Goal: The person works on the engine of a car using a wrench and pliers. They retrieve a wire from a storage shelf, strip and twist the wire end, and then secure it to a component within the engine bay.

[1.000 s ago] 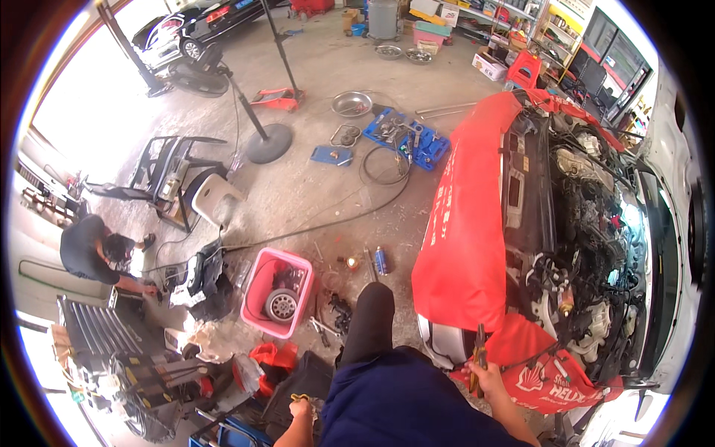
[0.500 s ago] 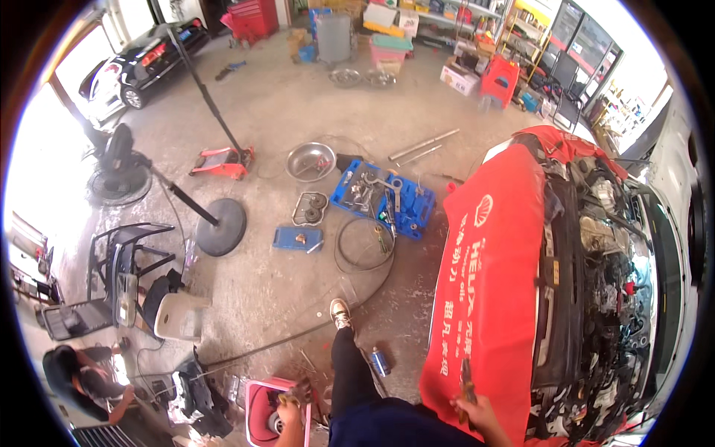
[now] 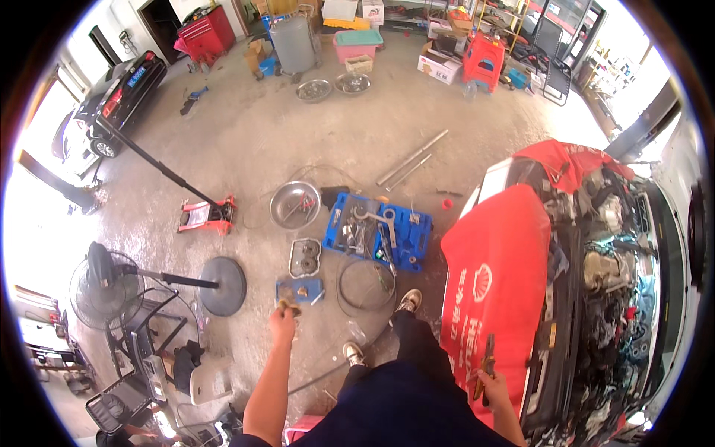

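My left hand is stretched forward with its fingers closed around a small brownish object, blurred and too small to name. Just beyond it on the floor lies a flat blue case with small parts on top. My right hand, beside the red fender cover, grips pliers with yellow-brown handles, jaws pointing away from me. Ahead lies an open blue tool case holding metal tools. A metal cover with round parts and a steel bowl with tools are beside it.
To my right is a car's open engine bay. A coiled cable lies ahead of my feet. At left stand a fan, its round base and a red floor jack. A pink bucket is partly hidden below me.
I have moved forward, and both my shoes show. My left hand has gone from over the pink bucket to near the flat blue case, its object still held. The right hand keeps the pliers.
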`<state>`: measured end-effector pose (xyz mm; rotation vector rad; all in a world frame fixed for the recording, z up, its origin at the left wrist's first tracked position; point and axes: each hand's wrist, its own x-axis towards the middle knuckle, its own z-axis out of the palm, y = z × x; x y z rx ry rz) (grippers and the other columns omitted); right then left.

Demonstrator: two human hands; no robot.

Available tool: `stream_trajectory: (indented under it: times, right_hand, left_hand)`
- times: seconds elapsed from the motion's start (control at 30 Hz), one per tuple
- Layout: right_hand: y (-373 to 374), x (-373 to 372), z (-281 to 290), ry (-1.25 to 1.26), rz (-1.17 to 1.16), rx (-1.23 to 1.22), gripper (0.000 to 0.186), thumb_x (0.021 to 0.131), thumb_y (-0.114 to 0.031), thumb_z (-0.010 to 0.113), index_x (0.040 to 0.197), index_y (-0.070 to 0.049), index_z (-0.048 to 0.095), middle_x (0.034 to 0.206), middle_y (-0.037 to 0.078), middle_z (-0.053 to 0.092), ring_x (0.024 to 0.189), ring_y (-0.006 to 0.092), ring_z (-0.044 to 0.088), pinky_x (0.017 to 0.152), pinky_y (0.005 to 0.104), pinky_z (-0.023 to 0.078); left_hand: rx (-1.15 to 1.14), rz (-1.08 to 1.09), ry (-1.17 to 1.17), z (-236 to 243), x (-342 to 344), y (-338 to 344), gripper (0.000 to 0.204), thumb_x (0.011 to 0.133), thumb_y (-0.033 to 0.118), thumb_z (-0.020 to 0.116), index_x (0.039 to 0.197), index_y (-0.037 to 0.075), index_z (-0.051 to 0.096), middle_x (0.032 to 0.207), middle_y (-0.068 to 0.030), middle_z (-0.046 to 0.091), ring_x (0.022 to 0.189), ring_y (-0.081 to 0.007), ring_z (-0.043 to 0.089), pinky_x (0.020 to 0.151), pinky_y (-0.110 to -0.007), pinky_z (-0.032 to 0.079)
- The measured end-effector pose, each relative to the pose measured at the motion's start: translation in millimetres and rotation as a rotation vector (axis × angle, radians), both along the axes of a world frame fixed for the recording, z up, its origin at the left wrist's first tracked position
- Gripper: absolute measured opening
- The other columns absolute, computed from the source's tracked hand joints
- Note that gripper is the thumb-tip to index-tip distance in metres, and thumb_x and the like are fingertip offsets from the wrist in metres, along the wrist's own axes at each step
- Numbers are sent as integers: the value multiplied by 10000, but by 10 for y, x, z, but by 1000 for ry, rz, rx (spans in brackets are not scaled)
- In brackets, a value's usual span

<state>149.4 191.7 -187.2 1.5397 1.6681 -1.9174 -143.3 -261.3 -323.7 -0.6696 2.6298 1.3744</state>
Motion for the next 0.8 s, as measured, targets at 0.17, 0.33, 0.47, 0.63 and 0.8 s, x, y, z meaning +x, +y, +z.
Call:
stream_trajectory:
  times: [0.17, 0.33, 0.47, 0.63, 0.8]
  right_hand:
    - [872, -1440, -307, 123, 187, 169, 206, 871, -144, 631, 945, 47, 654, 797, 84, 662, 645, 156, 625, 523, 272, 486]
    - [1451, -3037, 9, 113, 340, 56, 168, 873, -121, 621, 939, 27, 663, 806, 69, 659, 706, 137, 606, 648, 268, 464]
    - [1986, -3776, -556, 139, 385, 88, 177, 869, -93, 605, 975, 39, 656, 877, 91, 671, 746, 158, 625, 681, 285, 479]
    - [2351, -4802, -1165, 122, 80, -211, 184, 858, -68, 584, 990, 43, 647, 923, 104, 670, 759, 180, 630, 707, 314, 488]
    - [3236, -5416, -2507, -200, 193, 59, 291, 875, -178, 583, 1073, 31, 622, 944, 160, 668, 812, 248, 652, 731, 333, 525]
  left_hand:
    - [8, -131, 111, 336, -1017, 1268, 248, 842, 186, 554, 825, -46, 637, 621, -171, 599, 558, -196, 566, 547, -354, 432]
    - [420, 29, 27, 1109, -1619, 2131, 215, 918, 140, 502, 910, -23, 644, 743, -51, 648, 625, -114, 556, 596, -280, 443]
    - [630, 129, 48, 1269, -2485, 2609, 203, 960, 133, 473, 975, 8, 633, 840, 5, 635, 697, -79, 550, 630, -245, 445]
    - [527, 391, 237, 221, -3850, 2611, 242, 990, 218, 461, 1046, 28, 601, 894, -9, 611, 775, -76, 527, 678, -239, 441]
    - [581, 536, 332, -501, -6218, 3000, 383, 996, 322, 451, 1072, -33, 573, 965, -89, 592, 817, -159, 536, 752, -294, 458]
